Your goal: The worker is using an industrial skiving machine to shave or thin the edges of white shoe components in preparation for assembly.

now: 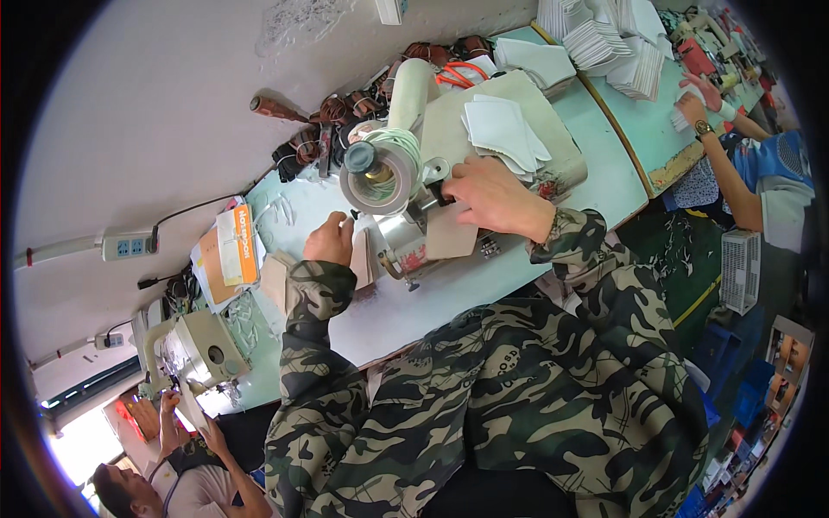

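Behind the pale blue-green worktop point(393, 312) runs a plain wall point(173, 104), its edges lost in the dark fisheye rim. On the worktop, a flat beige piece point(451, 239) lies at the front of a machine point(449, 112), its upper end hidden beneath the right hand point(503, 197). That hand is half curled, fingertips partly concealed against the machine; whether it grips the piece, I cannot tell. The left hand point(328, 239) is loosely curled beside another beige piece point(363, 259); what its fingers hold, if anything, is unclear. At right, the rim cuts off a co-worker point(747, 173).
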Demonstrator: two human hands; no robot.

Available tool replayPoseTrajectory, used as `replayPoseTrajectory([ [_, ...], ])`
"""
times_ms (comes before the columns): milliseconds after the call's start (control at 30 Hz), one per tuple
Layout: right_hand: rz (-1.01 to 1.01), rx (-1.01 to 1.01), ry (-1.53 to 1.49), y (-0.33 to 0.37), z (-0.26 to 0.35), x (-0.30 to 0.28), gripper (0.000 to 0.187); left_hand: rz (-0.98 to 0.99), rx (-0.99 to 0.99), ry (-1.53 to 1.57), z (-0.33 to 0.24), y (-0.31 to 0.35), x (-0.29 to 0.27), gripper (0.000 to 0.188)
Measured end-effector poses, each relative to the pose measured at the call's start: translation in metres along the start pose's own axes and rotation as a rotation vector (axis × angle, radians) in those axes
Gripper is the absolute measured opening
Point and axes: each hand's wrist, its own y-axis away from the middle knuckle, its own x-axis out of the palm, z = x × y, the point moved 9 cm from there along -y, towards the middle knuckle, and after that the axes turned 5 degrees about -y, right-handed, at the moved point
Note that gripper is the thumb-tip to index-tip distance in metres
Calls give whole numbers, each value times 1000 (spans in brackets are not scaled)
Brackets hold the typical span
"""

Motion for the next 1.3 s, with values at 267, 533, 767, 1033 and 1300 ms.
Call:
replayPoseTrajectory([
  [267,-278,90,-415,24,-14,-66,15,-72,21,-247,60,44,54,30],
  [533,-493,57,-19,35,-10,-58,20,-155,149,-123,53,46,54,22],
  [767,-38,0,-455,27,52,28,21,26,-25,-14,66,31,59,30],
  [1033,-5,63,-591,22,33,31,23,-155,40,35,59,44,37,23],
  [1300,-73,26,-584,7,27,20,22,637,388,536,-90,53,0,29],
])
